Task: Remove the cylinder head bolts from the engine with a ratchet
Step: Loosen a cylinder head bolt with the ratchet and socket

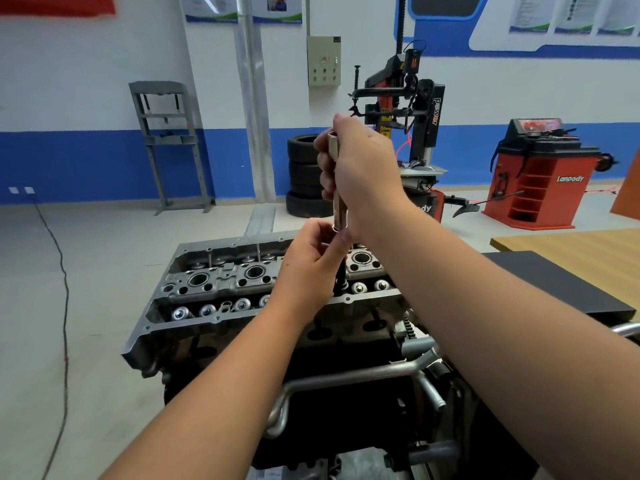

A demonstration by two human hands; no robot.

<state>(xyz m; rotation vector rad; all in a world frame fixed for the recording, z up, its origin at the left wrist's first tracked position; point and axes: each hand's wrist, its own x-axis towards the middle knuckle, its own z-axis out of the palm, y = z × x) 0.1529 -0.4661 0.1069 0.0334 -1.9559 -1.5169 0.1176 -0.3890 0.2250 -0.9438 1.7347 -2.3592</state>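
A grey cylinder head (221, 282) sits on a dark engine block on a stand, valve springs and spark plug wells showing. My right hand (360, 168) is raised above the head and grips a long chrome socket (337, 206) held upright. Just under it my left hand (311, 261) pinches a dark cylinder head bolt (341, 277) at the socket's lower end; the bolt's shank hangs down to the head's right part. A second loose bolt (258, 249) stands up from the far row. No ratchet handle shows.
A black-topped bench (554, 289) and a wooden table (571, 242) lie to the right. Behind stand stacked tyres (304, 174), a tyre changer (412, 109), a red wheel balancer (533, 174) and a grey press frame (169, 143). A black cable (64, 289) runs along the floor on the left.
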